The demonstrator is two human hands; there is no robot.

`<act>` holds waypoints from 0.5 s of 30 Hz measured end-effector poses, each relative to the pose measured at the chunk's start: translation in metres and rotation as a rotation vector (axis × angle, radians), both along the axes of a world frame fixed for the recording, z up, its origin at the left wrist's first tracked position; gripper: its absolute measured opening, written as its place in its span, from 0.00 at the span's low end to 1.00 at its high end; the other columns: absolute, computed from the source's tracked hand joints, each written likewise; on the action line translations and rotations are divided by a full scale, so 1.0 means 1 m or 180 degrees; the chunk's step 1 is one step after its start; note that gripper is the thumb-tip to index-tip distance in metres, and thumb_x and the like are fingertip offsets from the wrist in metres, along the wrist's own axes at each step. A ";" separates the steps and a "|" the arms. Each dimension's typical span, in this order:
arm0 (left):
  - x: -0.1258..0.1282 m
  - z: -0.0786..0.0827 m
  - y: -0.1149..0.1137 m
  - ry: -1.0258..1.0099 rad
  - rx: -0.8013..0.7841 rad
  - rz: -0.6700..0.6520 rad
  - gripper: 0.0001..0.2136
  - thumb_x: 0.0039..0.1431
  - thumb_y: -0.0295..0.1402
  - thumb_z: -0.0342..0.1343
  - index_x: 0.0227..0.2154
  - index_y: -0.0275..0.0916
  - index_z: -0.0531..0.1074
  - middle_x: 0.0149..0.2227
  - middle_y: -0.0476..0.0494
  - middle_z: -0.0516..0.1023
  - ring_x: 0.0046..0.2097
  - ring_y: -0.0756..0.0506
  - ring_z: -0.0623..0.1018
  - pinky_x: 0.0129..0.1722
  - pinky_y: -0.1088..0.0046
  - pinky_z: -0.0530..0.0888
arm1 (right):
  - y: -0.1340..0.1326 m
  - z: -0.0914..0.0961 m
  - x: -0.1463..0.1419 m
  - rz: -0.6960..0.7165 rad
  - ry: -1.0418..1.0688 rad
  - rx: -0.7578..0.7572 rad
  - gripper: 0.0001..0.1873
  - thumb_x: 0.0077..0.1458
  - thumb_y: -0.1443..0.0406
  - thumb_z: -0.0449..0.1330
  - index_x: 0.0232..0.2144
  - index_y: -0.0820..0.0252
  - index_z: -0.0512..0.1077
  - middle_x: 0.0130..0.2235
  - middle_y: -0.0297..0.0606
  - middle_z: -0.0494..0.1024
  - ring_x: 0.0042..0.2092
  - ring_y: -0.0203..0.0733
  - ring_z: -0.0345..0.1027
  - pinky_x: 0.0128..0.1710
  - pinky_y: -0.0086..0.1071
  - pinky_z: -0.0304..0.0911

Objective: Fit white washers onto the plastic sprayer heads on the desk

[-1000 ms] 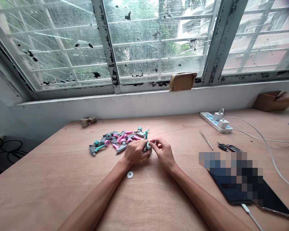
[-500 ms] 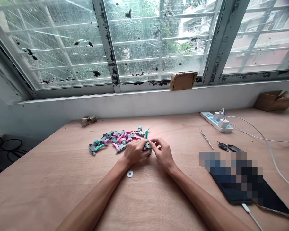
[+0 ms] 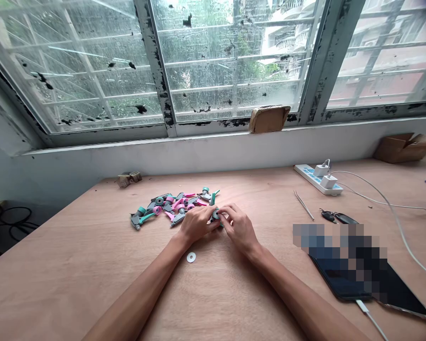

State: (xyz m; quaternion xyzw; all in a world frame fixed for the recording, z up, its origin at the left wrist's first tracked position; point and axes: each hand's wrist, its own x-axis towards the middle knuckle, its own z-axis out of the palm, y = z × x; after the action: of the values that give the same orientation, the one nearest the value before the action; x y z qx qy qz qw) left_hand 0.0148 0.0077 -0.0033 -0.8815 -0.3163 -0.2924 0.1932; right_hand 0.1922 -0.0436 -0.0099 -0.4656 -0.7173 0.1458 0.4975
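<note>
Above the wood tabletop, my left hand (image 3: 196, 222) is closed around a small grey-and-green plastic piece (image 3: 215, 215) with a lever and a round end, like a trigger sprayer head. My right hand (image 3: 239, 228) has its thumb and fingers bent at that round end, touching it; whether a small part lies between them I cannot make out. A flat white washer (image 3: 188, 258) rests on the table beside my left wrist. Just behind my left hand lies a pile of similar grey, pink and green plastic pieces (image 3: 170, 204).
To the right lie tweezers (image 3: 304, 205), keys with a fob (image 3: 346, 218), and a phone (image 3: 335, 279) with a charging cable. Further back sit a power strip (image 3: 314, 177) with plugs and an open cardboard box (image 3: 397, 148). Small brown blocks (image 3: 124, 180) stand at the back left edge.
The right fingertips have shifted slightly over the round end, which is now more covered. The piece has turned or tilted a little in my left hand. The washer and pile lie as before.
</note>
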 end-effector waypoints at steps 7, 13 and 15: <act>0.002 -0.001 0.000 0.0013 0.0090 -0.0026 0.10 0.62 0.34 0.57 0.45 0.38 0.72 0.36 0.44 0.83 0.37 0.43 0.83 0.36 0.71 0.75 | 0.001 0.001 0.001 -0.0046 0.0038 -0.0054 0.08 0.63 0.66 0.56 0.40 0.55 0.76 0.43 0.36 0.77 0.34 0.37 0.73 0.33 0.29 0.65; 0.004 -0.005 0.002 0.0178 0.0049 -0.0053 0.09 0.62 0.34 0.56 0.44 0.37 0.72 0.36 0.42 0.82 0.37 0.42 0.82 0.36 0.69 0.76 | -0.009 0.006 -0.004 -0.0634 -0.0728 -0.0178 0.07 0.64 0.66 0.57 0.40 0.52 0.75 0.43 0.35 0.78 0.32 0.38 0.72 0.28 0.31 0.56; 0.004 -0.005 0.003 0.0192 0.0021 -0.0051 0.09 0.63 0.35 0.56 0.43 0.37 0.73 0.36 0.42 0.82 0.37 0.42 0.82 0.36 0.69 0.76 | -0.012 0.008 -0.006 -0.0761 -0.0936 -0.0194 0.07 0.64 0.66 0.57 0.41 0.51 0.76 0.43 0.36 0.78 0.33 0.40 0.72 0.26 0.31 0.53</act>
State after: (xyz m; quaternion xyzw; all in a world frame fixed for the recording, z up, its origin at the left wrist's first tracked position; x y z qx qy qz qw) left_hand 0.0192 0.0103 -0.0088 -0.8918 -0.3024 -0.2682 0.2032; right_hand 0.1865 -0.0553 -0.0024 -0.5787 -0.7170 0.0378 0.3868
